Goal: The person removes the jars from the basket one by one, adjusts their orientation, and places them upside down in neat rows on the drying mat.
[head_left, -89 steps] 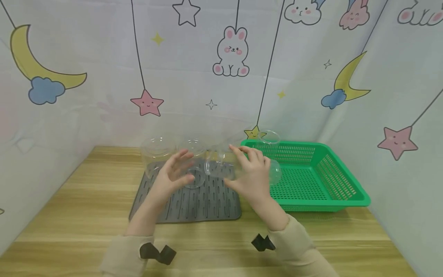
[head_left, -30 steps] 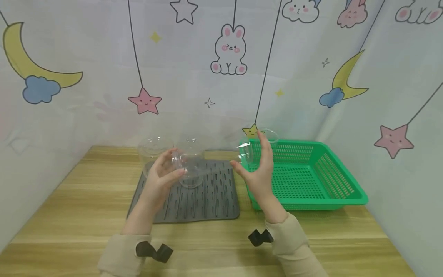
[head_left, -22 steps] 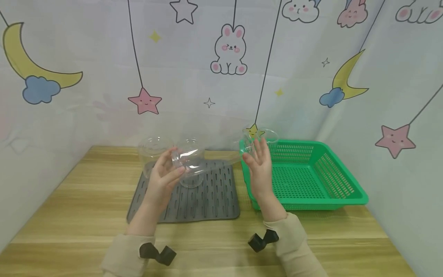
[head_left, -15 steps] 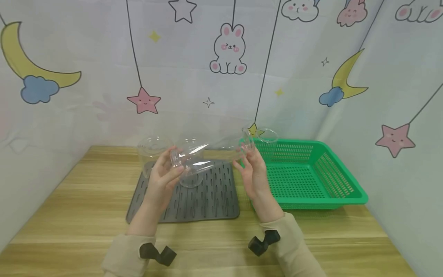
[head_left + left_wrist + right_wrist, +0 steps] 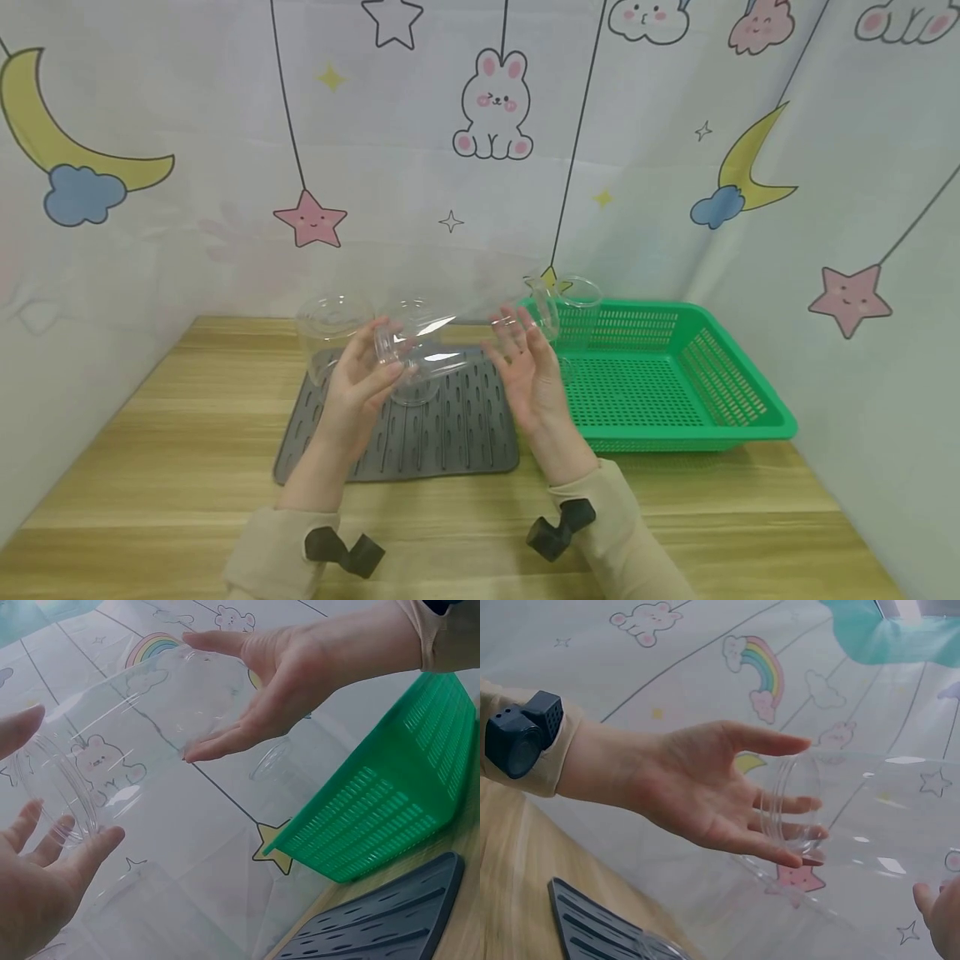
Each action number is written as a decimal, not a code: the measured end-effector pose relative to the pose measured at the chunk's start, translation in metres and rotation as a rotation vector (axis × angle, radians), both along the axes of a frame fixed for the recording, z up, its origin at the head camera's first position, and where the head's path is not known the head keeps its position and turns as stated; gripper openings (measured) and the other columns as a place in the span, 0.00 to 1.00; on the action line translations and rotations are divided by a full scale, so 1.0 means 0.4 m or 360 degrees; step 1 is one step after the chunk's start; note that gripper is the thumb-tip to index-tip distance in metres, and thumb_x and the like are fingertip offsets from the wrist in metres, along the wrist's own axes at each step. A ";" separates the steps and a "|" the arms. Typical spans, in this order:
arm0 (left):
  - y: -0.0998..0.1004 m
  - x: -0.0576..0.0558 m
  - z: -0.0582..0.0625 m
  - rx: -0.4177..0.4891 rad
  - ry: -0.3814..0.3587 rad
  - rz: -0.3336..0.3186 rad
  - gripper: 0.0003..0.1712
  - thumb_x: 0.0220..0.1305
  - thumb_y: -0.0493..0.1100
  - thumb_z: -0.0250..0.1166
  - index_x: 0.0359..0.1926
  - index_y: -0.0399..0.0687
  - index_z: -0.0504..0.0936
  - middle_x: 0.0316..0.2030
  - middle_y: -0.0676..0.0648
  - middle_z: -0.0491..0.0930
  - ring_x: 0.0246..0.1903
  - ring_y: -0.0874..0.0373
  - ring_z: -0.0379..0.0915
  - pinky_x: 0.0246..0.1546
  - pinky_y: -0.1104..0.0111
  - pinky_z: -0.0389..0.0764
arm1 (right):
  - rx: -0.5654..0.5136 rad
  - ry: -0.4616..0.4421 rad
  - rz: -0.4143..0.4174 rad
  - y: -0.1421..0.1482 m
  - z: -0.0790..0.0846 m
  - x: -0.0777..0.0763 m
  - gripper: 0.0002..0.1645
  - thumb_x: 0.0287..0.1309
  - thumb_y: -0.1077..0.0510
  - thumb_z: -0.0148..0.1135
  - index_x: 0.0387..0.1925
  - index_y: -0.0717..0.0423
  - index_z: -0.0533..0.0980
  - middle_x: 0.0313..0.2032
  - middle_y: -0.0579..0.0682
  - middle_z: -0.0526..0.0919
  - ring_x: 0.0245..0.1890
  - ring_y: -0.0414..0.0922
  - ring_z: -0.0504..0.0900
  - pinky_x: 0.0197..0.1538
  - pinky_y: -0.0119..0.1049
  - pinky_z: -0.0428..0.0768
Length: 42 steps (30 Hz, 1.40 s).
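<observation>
A clear plastic cup [image 5: 450, 337] is held in the air, lying on a slant with its right end higher. My left hand [image 5: 358, 379] grips its left, ridged end, thumb in front and fingers behind, as the right wrist view also shows at the left hand [image 5: 705, 787]. My right hand [image 5: 528, 375] is at the other end, palm turned up, fingers spread and nearly straight; in the left wrist view the right hand [image 5: 281, 686] spans that end. Two more clear cups, a wide one [image 5: 333, 321] and a narrower one [image 5: 412, 392], stand behind on the grey drying mat [image 5: 450, 454].
To the right sits a green perforated basket [image 5: 750, 433], with another clear cup [image 5: 580, 293] upright in its back left corner. The wooden table [image 5: 150, 500] meets a printed cloth backdrop [image 5: 420, 142] behind. Transparent edges are faint and overlap.
Three seconds ago the right hand held the cup lower while the left hand was free of it. Since then the left hand took its end; the cup tilted, and the right hand's fingers spread.
</observation>
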<state>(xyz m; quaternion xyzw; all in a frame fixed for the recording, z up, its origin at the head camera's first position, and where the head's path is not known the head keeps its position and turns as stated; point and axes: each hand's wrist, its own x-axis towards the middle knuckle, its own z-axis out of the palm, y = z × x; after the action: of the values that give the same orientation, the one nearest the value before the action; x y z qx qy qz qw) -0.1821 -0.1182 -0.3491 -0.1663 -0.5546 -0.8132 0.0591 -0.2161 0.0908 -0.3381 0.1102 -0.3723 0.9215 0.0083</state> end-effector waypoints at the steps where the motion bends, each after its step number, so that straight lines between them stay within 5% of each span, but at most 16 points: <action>1: 0.000 0.000 0.000 0.0000 0.0004 -0.0002 0.34 0.62 0.31 0.52 0.69 0.46 0.58 0.67 0.43 0.61 0.61 0.58 0.69 0.60 0.70 0.79 | -0.0007 0.0001 -0.0006 -0.001 0.000 0.000 0.73 0.27 0.35 0.82 0.72 0.57 0.54 0.67 0.55 0.65 0.63 0.48 0.71 0.64 0.42 0.78; 12: -0.008 -0.001 0.000 0.0023 0.0011 -0.0055 0.32 0.62 0.30 0.52 0.67 0.51 0.61 0.65 0.47 0.62 0.61 0.58 0.70 0.59 0.70 0.79 | -0.0034 0.0023 -0.0026 -0.003 -0.001 0.000 0.67 0.32 0.37 0.81 0.70 0.57 0.57 0.63 0.50 0.71 0.64 0.47 0.71 0.62 0.40 0.80; 16: -0.009 -0.001 0.004 0.0013 -0.0018 -0.0062 0.33 0.62 0.30 0.53 0.67 0.52 0.60 0.68 0.41 0.58 0.61 0.59 0.71 0.60 0.70 0.78 | -0.0061 0.0023 -0.0029 -0.003 -0.001 -0.002 0.66 0.31 0.38 0.82 0.68 0.57 0.59 0.66 0.55 0.67 0.62 0.46 0.73 0.66 0.43 0.76; 21: -0.014 0.000 0.006 -0.0058 -0.0059 -0.0067 0.37 0.63 0.31 0.53 0.71 0.46 0.54 0.69 0.42 0.58 0.62 0.59 0.69 0.63 0.68 0.76 | -0.0081 0.0010 -0.0042 -0.002 0.005 -0.003 0.63 0.30 0.39 0.82 0.66 0.58 0.61 0.67 0.57 0.66 0.61 0.46 0.74 0.60 0.38 0.81; 29: -0.032 -0.003 0.006 -0.0323 -0.0108 -0.0075 0.40 0.65 0.33 0.55 0.75 0.44 0.49 0.75 0.42 0.54 0.71 0.48 0.57 0.76 0.48 0.52 | -0.0007 0.0019 -0.0047 0.015 0.010 -0.010 0.65 0.33 0.40 0.81 0.69 0.62 0.57 0.64 0.54 0.71 0.65 0.50 0.71 0.71 0.43 0.71; 35: -0.048 -0.005 0.004 -0.0336 -0.0051 -0.0089 0.38 0.67 0.34 0.54 0.75 0.39 0.51 0.76 0.41 0.49 0.75 0.41 0.43 0.76 0.43 0.42 | 0.0039 0.0026 -0.0102 0.030 0.018 -0.015 0.62 0.32 0.41 0.82 0.65 0.62 0.62 0.61 0.54 0.74 0.63 0.50 0.73 0.60 0.34 0.80; 38: -0.062 -0.007 -0.002 -0.0258 0.0054 -0.0057 0.32 0.68 0.31 0.51 0.72 0.37 0.59 0.72 0.46 0.62 0.73 0.50 0.54 0.77 0.53 0.53 | 0.0092 0.0057 -0.0092 0.038 0.023 -0.016 0.57 0.40 0.44 0.78 0.67 0.62 0.61 0.61 0.53 0.73 0.62 0.49 0.72 0.56 0.33 0.82; 42: -0.084 -0.017 -0.011 -0.0019 0.0357 -0.0092 0.27 0.67 0.25 0.45 0.64 0.41 0.72 0.61 0.51 0.77 0.63 0.58 0.71 0.67 0.68 0.71 | 0.0214 0.0095 -0.0097 0.054 0.029 -0.018 0.51 0.48 0.47 0.73 0.68 0.60 0.59 0.62 0.50 0.72 0.68 0.53 0.67 0.59 0.36 0.80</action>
<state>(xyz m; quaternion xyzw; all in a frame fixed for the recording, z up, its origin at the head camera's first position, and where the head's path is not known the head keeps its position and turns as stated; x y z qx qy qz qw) -0.1888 -0.1520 -0.3535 -0.2726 -0.5444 -0.7874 0.0964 -0.2234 0.1123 -0.3264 0.1267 -0.4361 0.8901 0.0399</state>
